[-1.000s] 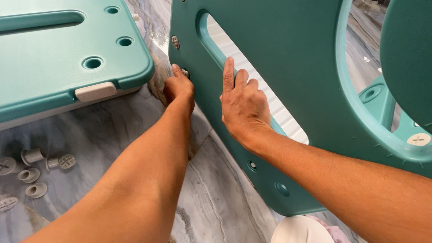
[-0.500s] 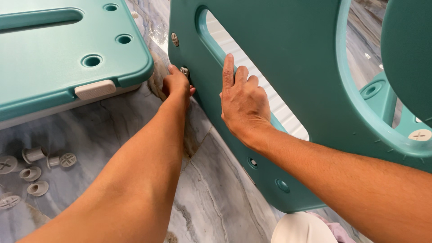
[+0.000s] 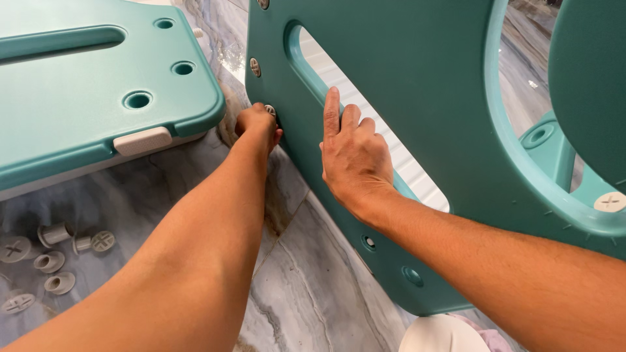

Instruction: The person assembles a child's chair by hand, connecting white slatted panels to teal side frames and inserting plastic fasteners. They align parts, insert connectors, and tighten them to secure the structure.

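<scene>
A tall teal plastic panel (image 3: 417, 78) stands upright on the marbled floor, with a long slanted slot and a big round opening. My left hand (image 3: 257, 124) is closed around a grey plastic screw (image 3: 270, 109) set in the panel's left edge. My right hand (image 3: 349, 150) lies flat against the panel's face beside the slot, fingers together and pointing up. Another grey screw (image 3: 255, 67) sits higher on the same edge.
A second teal panel (image 3: 78, 98) with several holes and a grey clip (image 3: 142, 140) lies flat at the left. Several loose grey screws and sleeves (image 3: 52, 251) lie on the floor at lower left. A white round object (image 3: 440, 334) shows at the bottom edge.
My left hand has closed tighter on the screw at the panel's edge and shifted slightly. My right hand stays pressed on the panel.
</scene>
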